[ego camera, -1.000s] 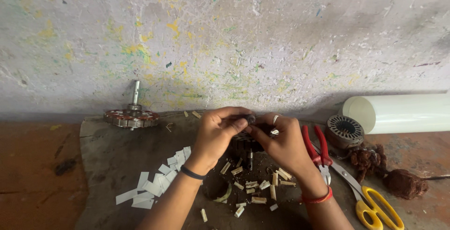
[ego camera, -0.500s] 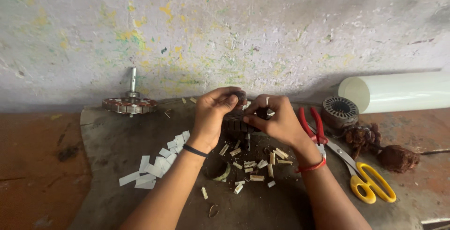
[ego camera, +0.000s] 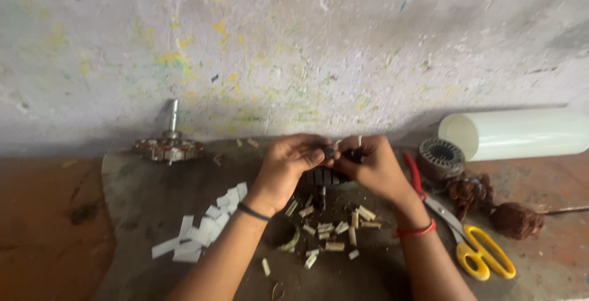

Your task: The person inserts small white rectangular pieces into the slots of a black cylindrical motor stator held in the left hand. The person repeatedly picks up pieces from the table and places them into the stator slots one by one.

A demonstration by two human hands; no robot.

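Both the left hand [ego camera: 288, 166] and right hand [ego camera: 371, 166] are closed on a dark stator [ego camera: 328, 172] over a grey mat [ego camera: 141, 203], before a paint-flecked wall [ego camera: 307, 49].

Both forearms are angling inward, the left hand [ego camera: 288, 166] and right hand [ego camera: 371, 166] meeting with fingers curled, fingertips pinching together.

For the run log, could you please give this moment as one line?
left hand and right hand: together on dark motor stator | below: cut white strips | right: yellow scissors
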